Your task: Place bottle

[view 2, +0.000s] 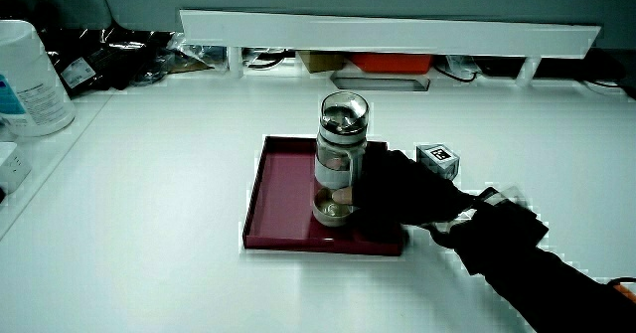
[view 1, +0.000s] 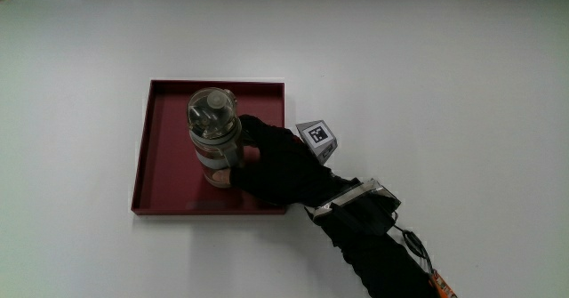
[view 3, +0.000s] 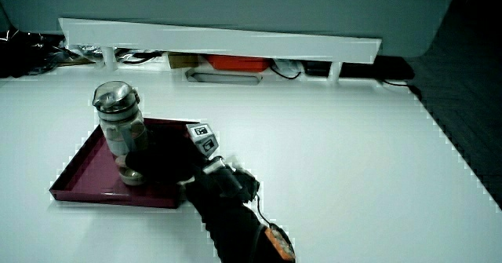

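A clear bottle [view 1: 212, 124] with a metal lid stands upright in a dark red square tray [view 1: 169, 138], near the tray's middle. The hand [view 1: 276, 165] reaches over the tray's edge nearest the person and is shut on the bottle's lower half, fingers wrapped around its side. The patterned cube [view 1: 318, 138] on the hand's back faces upward. Both side views show the bottle [view 2: 338, 159] [view 3: 121, 126] with its base on the tray [view 2: 283, 189] [view 3: 82, 173] floor and the hand [view 2: 397, 194] [view 3: 169, 161] against it. The forearm runs back toward the person.
A low white partition [view 2: 388, 30] [view 3: 220, 43] runs along the table's edge farthest from the person, with cables and an orange item [view 2: 393, 63] under it. A large white container [view 2: 30, 75] stands at the table's edge in a side view.
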{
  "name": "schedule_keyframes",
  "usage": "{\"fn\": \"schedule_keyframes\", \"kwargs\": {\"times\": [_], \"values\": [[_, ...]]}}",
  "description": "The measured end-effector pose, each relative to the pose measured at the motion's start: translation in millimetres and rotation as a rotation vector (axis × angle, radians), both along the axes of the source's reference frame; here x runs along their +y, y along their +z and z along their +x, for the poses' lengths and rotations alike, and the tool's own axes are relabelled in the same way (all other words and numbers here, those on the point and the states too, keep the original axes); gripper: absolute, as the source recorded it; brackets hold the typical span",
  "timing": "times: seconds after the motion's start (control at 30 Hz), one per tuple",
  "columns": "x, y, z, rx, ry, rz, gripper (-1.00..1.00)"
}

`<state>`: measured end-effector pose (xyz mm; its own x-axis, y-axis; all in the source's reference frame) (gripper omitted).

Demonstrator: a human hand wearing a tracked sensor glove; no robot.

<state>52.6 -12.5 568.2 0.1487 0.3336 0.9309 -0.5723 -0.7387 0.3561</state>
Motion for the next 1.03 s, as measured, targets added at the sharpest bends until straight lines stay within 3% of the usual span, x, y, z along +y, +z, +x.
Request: {"fn": "schedule_keyframes", "kwargs": {"times": [0.3,0.5,0.53,0.6,0.63,0.7,0.73,0.77,0.97,1.03], "values": [[-1.4,-4,3.5,-0.027,-0.052,-0.039,-0.59],[-4.6,-32,18.1,-0.082,-0.094,-0.041,-0.86],[-6.6,-36,23.0,-0.055,-0.104,0.010,-0.91],[-9.1,-50,29.9,-0.013,-0.140,0.022,-1.00],[-7.0,-65,31.9,-0.020,-0.145,-0.051,-1.00],[-9.1,-72,40.3,0.001,-0.176,-0.025,-1.00],[-11.2,-73,45.1,-0.014,-0.200,0.023,-1.00],[-12.6,-78,49.4,-0.001,-0.208,0.040,-1.00],[-15.9,-118,74.8,0.054,-0.237,0.075,-1.00],[-17.0,-125,85.3,0.115,-0.254,0.101,-1.00]]}}
